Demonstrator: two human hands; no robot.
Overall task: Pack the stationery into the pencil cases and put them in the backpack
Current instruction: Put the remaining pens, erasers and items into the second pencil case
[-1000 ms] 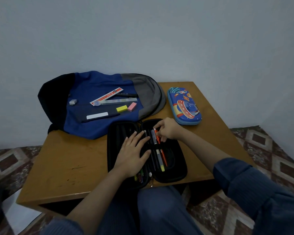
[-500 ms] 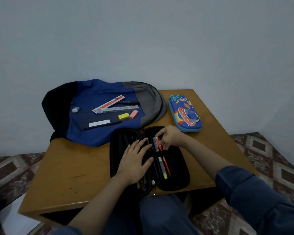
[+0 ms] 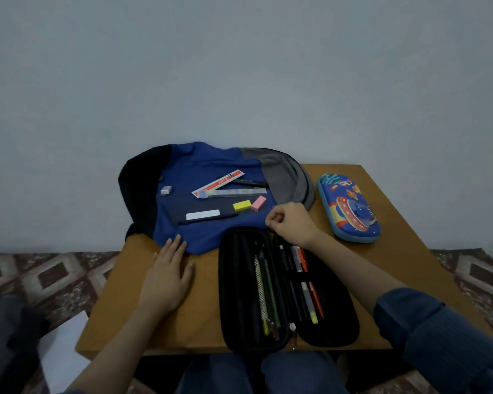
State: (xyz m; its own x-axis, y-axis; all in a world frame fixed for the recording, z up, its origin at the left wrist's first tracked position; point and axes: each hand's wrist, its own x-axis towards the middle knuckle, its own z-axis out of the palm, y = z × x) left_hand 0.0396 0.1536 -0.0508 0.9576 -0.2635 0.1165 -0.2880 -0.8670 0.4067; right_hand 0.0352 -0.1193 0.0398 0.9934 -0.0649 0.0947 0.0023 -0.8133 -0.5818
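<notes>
A black pencil case [image 3: 336, 325] lies open at the table's near edge, with pencils in its left half and pens in its right half. Behind it a blue backpack [image 3: 205, 163] lies flat. On it rest two rulers [image 3: 219, 182], a yellow eraser [image 3: 242, 205], a pink eraser [image 3: 258, 203], a white eraser [image 3: 203, 215], a grey eraser [image 3: 166, 190] and two dark pens. My left hand [image 3: 167, 275] lies flat on the table left of the case. My right hand [image 3: 289, 223] hovers above the case's far end with fingers curled, empty. A closed blue rocket-print case [image 3: 349, 207] sits at the right.
The wooden table [image 3: 125, 314] stands against a plain wall. Patterned floor tiles show on both sides. A white sheet [image 3: 60, 354] lies on the floor at the lower left. My knees are under the table's near edge.
My left hand has left the black case and now rests on the table to its left. My right hand has lifted off the pens and moved toward the backpack.
</notes>
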